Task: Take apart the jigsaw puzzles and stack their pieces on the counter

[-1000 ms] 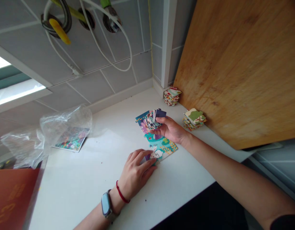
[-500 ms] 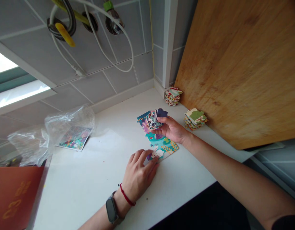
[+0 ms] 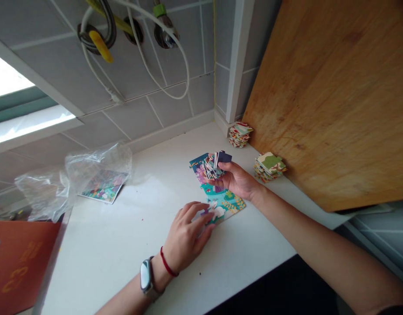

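Observation:
My right hand is wrapped round a fanned stack of puzzle pieces, with a dark blue piece sticking out by the thumb. Beneath that stack lies a partly joined puzzle in teal and purple, with a white rabbit near its lower edge. At the puzzle's lower left corner is my left hand, its fingers apart and nothing seen between them. The fingertips hover over or lightly touch the rabbit part; which of the two cannot be told.
Two stacks of pieces, one by the wall corner and one by the wooden board, stand behind my right hand. Clear plastic bags partly cover a colourful picture sheet on the white table. A red box is at left.
The fingers of my left hand have opened and drawn slightly back from the puzzle's lower corner. My right hand keeps its stack. The whole view has shifted slightly.

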The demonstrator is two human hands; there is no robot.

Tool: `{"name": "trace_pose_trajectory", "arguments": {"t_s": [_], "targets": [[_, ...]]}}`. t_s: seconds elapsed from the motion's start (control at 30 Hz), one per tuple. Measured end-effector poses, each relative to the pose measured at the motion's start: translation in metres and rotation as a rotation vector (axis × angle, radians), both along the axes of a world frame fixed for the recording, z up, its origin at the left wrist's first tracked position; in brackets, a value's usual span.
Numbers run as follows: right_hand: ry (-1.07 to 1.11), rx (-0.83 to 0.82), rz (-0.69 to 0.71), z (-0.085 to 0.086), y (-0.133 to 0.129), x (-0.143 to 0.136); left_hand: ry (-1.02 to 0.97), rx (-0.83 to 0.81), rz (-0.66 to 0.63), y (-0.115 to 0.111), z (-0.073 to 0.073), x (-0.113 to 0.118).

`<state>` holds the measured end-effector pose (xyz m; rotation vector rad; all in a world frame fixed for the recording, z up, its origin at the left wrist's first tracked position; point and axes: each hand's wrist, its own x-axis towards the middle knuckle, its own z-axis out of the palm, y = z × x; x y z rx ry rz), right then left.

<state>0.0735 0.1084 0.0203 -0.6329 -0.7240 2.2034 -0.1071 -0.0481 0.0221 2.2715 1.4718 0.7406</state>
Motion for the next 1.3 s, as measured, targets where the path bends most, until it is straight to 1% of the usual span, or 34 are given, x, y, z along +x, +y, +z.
{"name": "trace_pose_trajectory", "arguments": {"t_s": [0.07, 0.13, 0.2, 0.27, 0.33, 0.47, 0.53, 0.67, 0.77, 0.87, 0.97, 1.13, 1.3], "targets": [[-0.005, 0.004, 0.024, 0.002, -0.003, -0.001, -0.247, -0.138, 0.098, 0.006, 0.004, -0.007], [-0.009, 0.011, 0.066, 0.004, -0.008, -0.002, -0.501, -0.323, 0.224, 0.013, 0.008, -0.014], [-0.012, 0.015, 0.132, 0.005, -0.014, -0.004, -0.726, -0.5, 0.321, 0.021, 0.011, -0.02], [-0.019, 0.013, 0.198, 0.005, -0.021, -0.006, -0.877, -0.618, 0.362, 0.027, 0.011, -0.025], [-0.028, 0.012, 0.233, 0.004, -0.025, -0.008, -0.946, -0.676, 0.37, 0.031, 0.009, -0.028], [-0.041, 0.001, 0.249, 0.003, -0.03, -0.01, -0.989, -0.649, 0.38, 0.034, 0.004, -0.03], [-0.051, -0.004, 0.261, 0.003, -0.031, -0.012, -1.007, -0.667, 0.365, 0.036, 0.003, -0.029], [-0.063, -0.017, 0.279, 0.002, -0.035, -0.014, -0.998, -0.717, 0.263, 0.041, 0.008, -0.026], [-0.066, -0.01, 0.283, 0.004, -0.037, -0.014, -1.003, -0.754, 0.246, 0.043, 0.012, -0.025], [-0.072, 0.006, 0.295, 0.006, -0.038, -0.012, -1.051, -0.798, 0.28, 0.044, 0.013, -0.026], [-0.086, 0.035, 0.305, 0.007, -0.038, -0.01, -1.077, -0.794, 0.339, 0.043, 0.013, -0.027], [-0.092, 0.1, 0.308, 0.007, -0.038, -0.008, -1.048, -0.769, 0.429, 0.043, 0.014, -0.029], [-0.104, 0.141, 0.293, 0.009, -0.036, -0.007, -0.976, -0.737, 0.443, 0.046, 0.015, -0.033]]}}
